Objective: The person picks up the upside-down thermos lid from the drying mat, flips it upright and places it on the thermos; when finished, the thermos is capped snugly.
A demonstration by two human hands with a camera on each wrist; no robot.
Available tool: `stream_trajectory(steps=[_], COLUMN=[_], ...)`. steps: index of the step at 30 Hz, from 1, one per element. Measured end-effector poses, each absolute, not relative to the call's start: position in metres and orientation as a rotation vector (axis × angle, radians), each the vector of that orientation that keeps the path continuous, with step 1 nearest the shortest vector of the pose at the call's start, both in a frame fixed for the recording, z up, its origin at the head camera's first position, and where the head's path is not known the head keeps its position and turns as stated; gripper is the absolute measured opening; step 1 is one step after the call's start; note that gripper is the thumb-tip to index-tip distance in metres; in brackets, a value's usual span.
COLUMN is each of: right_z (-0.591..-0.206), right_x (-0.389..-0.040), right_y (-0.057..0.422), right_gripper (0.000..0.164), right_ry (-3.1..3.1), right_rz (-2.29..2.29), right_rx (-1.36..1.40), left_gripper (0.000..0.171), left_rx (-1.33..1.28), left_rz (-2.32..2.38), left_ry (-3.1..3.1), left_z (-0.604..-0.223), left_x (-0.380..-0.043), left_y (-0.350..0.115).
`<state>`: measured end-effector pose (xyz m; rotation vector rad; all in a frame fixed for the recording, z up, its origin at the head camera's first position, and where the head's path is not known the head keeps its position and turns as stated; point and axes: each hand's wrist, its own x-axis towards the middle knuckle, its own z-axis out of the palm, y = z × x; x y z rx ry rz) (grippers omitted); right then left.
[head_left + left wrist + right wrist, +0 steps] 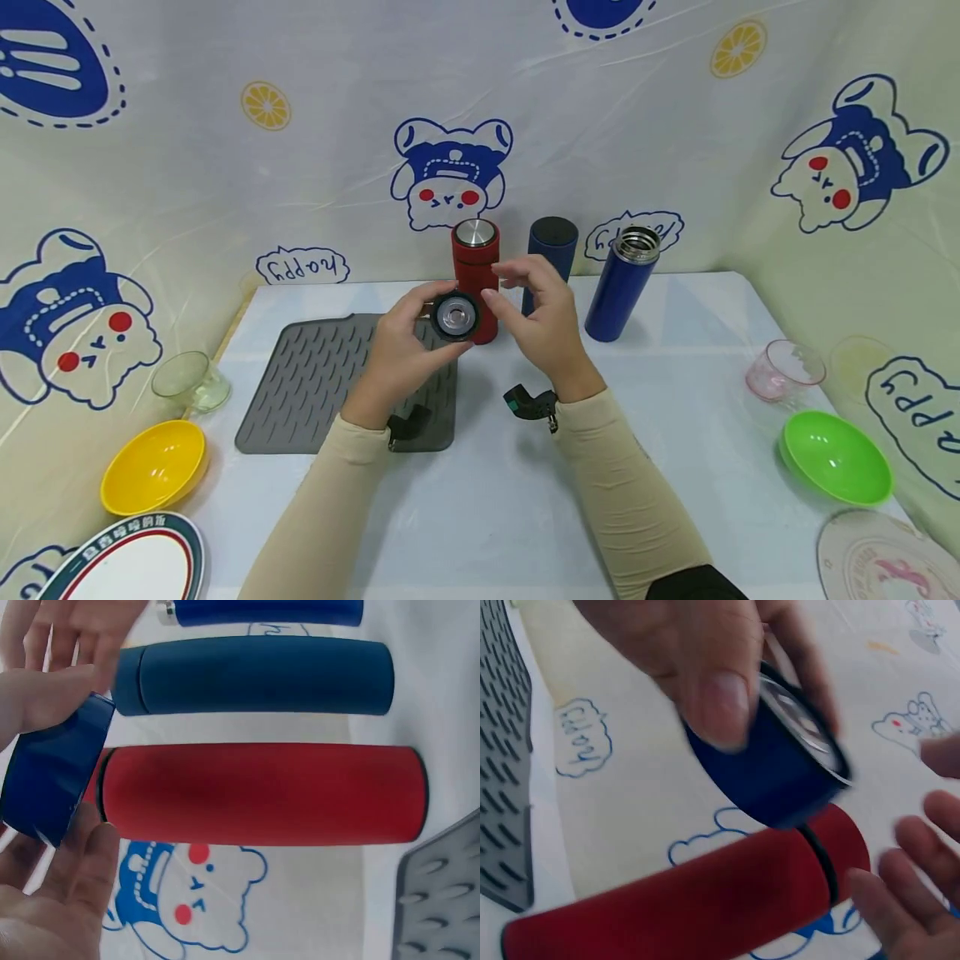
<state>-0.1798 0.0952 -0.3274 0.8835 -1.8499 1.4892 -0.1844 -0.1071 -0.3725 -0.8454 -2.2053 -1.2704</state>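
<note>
Between thumb and fingers, my left hand (405, 354) pinches a blue flask lid (456, 317), its metal-lined underside turned toward the head camera. The lid's glossy blue side (56, 772) fills the left of the left wrist view. Just to the right, my right hand (546, 321) hovers with loosely bent fingers and nothing in it; the right wrist view shows it apart from the lid. Behind the lid stands a red flask (476, 258) with a silver top. A glossy blue flask (622, 287) stands lidless, its steel mouth bare. Partly behind my right hand is a dark blue flask (553, 242).
A grey ridged mat (300, 392) lies under my left forearm. Along the left edge are a greenish glass (191, 382), a yellow bowl (153, 468) and a plate (127, 562). At the right are a pink glass (783, 372), a green bowl (836, 458) and another plate (877, 554).
</note>
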Motion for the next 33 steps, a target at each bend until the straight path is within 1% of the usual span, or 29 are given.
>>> stream_trajectory(steps=[3, 6, 8, 10, 14, 16, 18, 20, 23, 26, 28, 33], right_z=[-0.338, -0.340, -0.340, -0.333, -0.332, -0.332, -0.332, -0.332, -0.334, -0.335, -0.336, -0.336], right_x=[-0.186, -0.186, -0.185, -0.179, -0.178, -0.179, -0.179, -0.180, -0.181, -0.182, -0.182, -0.183], right_y=[0.092, 0.092, 0.092, 0.092, 0.093, 0.094, 0.095, 0.095, 0.095, 0.094, 0.094, 0.095], right_gripper=[0.041, 0.046, 0.046, 0.042, 0.035, 0.034, 0.035, 0.036, 0.038, 0.038, 0.037, 0.035], right_ry=[-1.958, -2.026, -2.060, -2.090, -2.130, -2.138, -2.135, -2.121, -2.097, -2.071, -2.056, -2.025], right_rz=[1.536, 1.577, 1.576, 1.584, 1.570, 1.560, 1.553, 1.552, 1.573, 1.596, 1.589, 1.559], right_rx=[1.004, 1.082, 1.106, 1.101, 1.068, 1.051, 1.038, 1.037, 1.057, 1.096, 1.129, 1.200], left_gripper=[0.074, 0.072, 0.072, 0.072, 0.075, 0.078, 0.076, 0.066, 0.048, 0.047, 0.048, 0.054], left_rx=[-0.893, -0.941, -0.968, -0.980, -0.939, -0.891, -0.832, -0.739, -0.674, -0.684, -0.686, -0.587], left_rz=[-1.151, -1.074, -1.059, -1.068, -1.120, -1.240, -1.469, -1.740, -2.167, -2.420, -2.439, -2.237], left_ry=[-2.179, -2.156, -2.129, -2.116, -2.155, -2.208, -2.246, -2.258, -2.172, -2.091, -2.094, -2.195], left_z=[-0.368, -0.368, -0.369, -0.371, -0.373, -0.369, -0.365, -0.359, -0.355, -0.354, -0.354, -0.355], left_x=[-0.183, -0.182, -0.182, -0.183, -0.182, -0.179, -0.176, -0.173, -0.171, -0.172, -0.172, -0.169], left_y=[-0.104, -0.105, -0.106, -0.106, -0.106, -0.105, -0.104, -0.104, -0.106, -0.106, -0.105, -0.102])
